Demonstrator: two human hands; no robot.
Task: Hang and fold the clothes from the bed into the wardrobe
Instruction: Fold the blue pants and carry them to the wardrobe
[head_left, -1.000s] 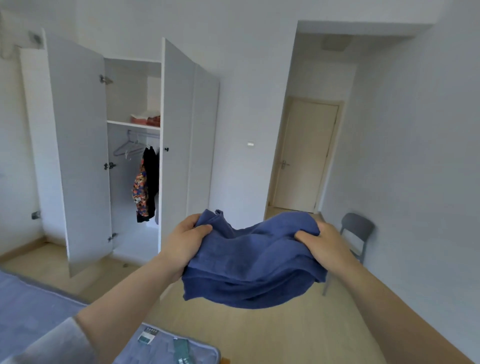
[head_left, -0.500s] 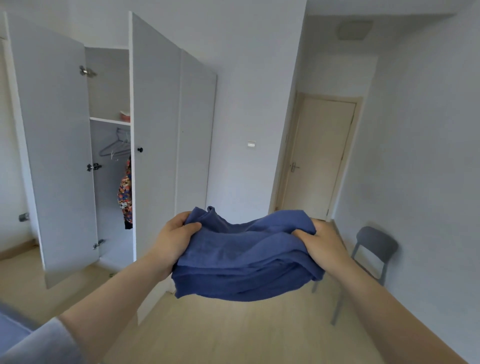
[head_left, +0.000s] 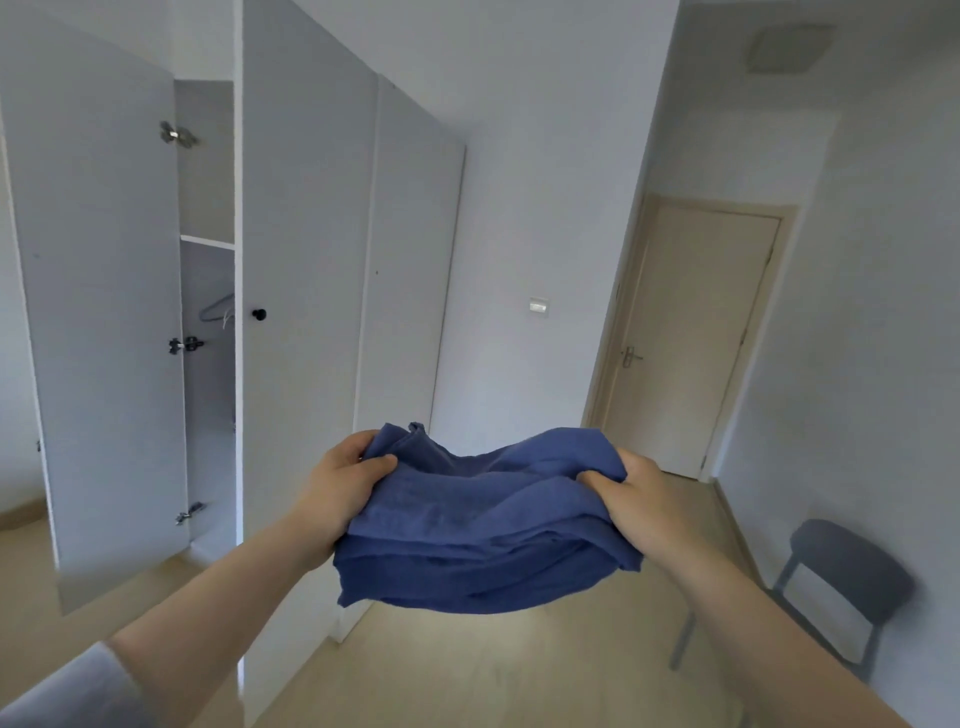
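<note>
- At my far left, the white wardrobe's (head_left: 405, 260) flat outer door (head_left: 104, 312) stands swung open, its metal hinges showing along the inner edge.
- Through the narrow gap beside it I see a white shelf (head_left: 207, 241) and, below that, a thin wire hanger (head_left: 218, 306) on the rail.
- Just right of the gap, a small round black knob (head_left: 258, 314) sits on the next door panel.
- My left hand (head_left: 343, 483) grips the left edge of the folded blue cloth garment (head_left: 483, 519), thumb on top, fingers curled underneath.
- The garment is stacked in several layers, held up in the air between my hands, in front of the wardrobe and above the pale wooden floor (head_left: 493, 675).
- My right hand (head_left: 634, 499) clasps its right edge, thumb pressed on top.
- Behind it, a white wall switch (head_left: 538, 305) and a closed beige door (head_left: 691, 338).
- A grey chair (head_left: 841, 577) stands at the right wall.
</note>
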